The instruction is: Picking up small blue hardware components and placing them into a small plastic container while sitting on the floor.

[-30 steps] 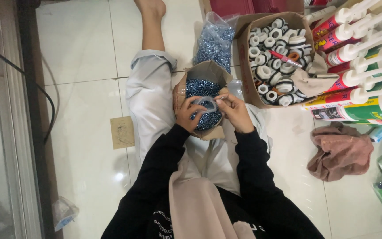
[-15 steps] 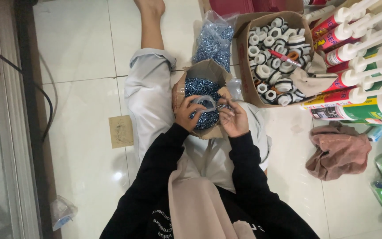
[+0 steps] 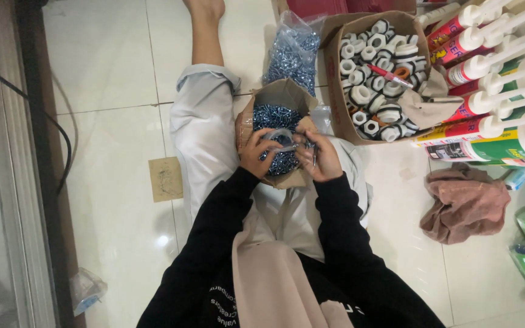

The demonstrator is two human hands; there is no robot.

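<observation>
I sit on the floor with a small cardboard box of silvery screws (image 3: 274, 115) on my lap. Over it, my left hand (image 3: 255, 153) pinches a small clear plastic bag (image 3: 279, 138) at its left edge. My right hand (image 3: 322, 159) is closed at the bag's right edge, with a few screws between its fingers. Both black sleeves reach in from the bottom of the view. The bag's contents are too small to tell.
A clear sack of screws (image 3: 293, 51) lies beyond the box. A larger carton of white plastic nuts (image 3: 372, 73) stands at the right, beside several sealant cartridges (image 3: 493, 121). A brown cloth (image 3: 466, 203) and a cardboard scrap (image 3: 165, 179) lie on the tiles.
The hands stay over the screw box; the right hand has shifted slightly toward the bag, and the view has drifted a little.
</observation>
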